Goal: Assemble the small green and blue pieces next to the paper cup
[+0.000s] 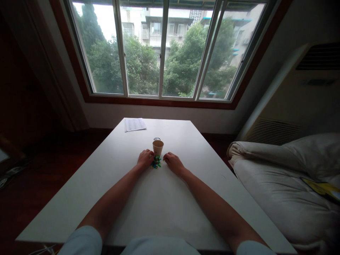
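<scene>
"Pale-blue cloth sleeves (82, 241) nearest us. And the tan paper cup (158, 149)?"
"On the white table (159, 202), long axis upright, mouth up, behind the heap of small green-and-blue pieces (156, 162)."
"Grip?"
"Left hand (146, 158) curled at the heap's edge, right hand (173, 161) curled just beside; can't tell whether either holds anything."

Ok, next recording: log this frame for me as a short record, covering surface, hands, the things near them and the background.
Surface: white table
Pile: small green, blue and yellow pieces, loose on the table
Cup: light-brown cup, upright, just beyond the pile
Left hand: left hand at the pile's left edge; grip unclear
Right hand: right hand right of the pile, fingers bent; grip unclear
Behind cup: thin dark looped item, partly hidden
Far left corner: papers
Background: window, trees outside
</scene>
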{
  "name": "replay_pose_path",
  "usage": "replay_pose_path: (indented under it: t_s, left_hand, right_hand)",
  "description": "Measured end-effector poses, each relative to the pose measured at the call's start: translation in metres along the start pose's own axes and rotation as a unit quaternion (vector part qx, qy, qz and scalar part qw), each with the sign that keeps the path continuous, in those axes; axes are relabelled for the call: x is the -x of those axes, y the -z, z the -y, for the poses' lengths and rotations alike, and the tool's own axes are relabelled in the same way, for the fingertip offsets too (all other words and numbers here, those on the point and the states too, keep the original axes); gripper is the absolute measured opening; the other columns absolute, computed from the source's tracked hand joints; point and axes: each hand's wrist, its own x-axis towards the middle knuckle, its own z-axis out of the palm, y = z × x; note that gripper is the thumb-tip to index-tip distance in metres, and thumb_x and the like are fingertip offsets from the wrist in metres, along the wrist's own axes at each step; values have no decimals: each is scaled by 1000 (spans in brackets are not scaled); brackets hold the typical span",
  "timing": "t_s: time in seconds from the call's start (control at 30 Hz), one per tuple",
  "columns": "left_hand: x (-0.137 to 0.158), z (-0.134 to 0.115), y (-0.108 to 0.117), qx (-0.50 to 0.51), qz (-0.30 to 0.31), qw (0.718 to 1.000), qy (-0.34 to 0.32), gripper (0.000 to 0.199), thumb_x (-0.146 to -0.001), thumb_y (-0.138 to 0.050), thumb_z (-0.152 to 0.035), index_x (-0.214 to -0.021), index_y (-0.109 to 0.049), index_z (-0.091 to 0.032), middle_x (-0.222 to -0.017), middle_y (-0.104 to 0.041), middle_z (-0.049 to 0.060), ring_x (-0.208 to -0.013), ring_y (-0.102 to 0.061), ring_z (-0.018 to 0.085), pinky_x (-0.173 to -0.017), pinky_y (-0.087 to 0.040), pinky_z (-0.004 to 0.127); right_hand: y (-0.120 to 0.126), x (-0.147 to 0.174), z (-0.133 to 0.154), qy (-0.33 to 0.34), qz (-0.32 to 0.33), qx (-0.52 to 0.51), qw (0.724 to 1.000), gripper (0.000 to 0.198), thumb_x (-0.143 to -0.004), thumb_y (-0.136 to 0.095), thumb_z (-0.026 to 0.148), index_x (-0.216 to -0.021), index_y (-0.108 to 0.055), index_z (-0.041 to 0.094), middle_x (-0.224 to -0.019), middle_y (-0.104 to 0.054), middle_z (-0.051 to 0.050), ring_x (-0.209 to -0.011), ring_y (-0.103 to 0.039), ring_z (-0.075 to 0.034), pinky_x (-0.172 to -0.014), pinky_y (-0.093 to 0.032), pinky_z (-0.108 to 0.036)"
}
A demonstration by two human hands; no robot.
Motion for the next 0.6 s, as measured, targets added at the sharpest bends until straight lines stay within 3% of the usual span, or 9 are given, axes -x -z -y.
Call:
replay_pose_path:
  t_s: [0.2,0.6]
  left_hand:
    - [-1,3,-2,1,-7,1000,-11,22,-89,-58,-28,-101,-77,-25,-110,-70,7,-105,-61,22,-92,-44,31]
    - [-2,6,-6,9,-9,1000,-12,22,-89,-58,-28,-101,-76,-25,-110,-70,7,-104,-60,22,-91,-43,31]
  right_hand:
    - [-7,-3,-12,-16,-38,-19,999,20,-99,-48,16,-102,-67,19,-102,-64,-5,-88,-59,-14,-81,-41,-23]
    - [-14,-5,-17,-2,-51,-46,998,19,-96,-49,15,-101,-67,19,-100,-64,-4,-87,-59,-14,-80,-41,-23]
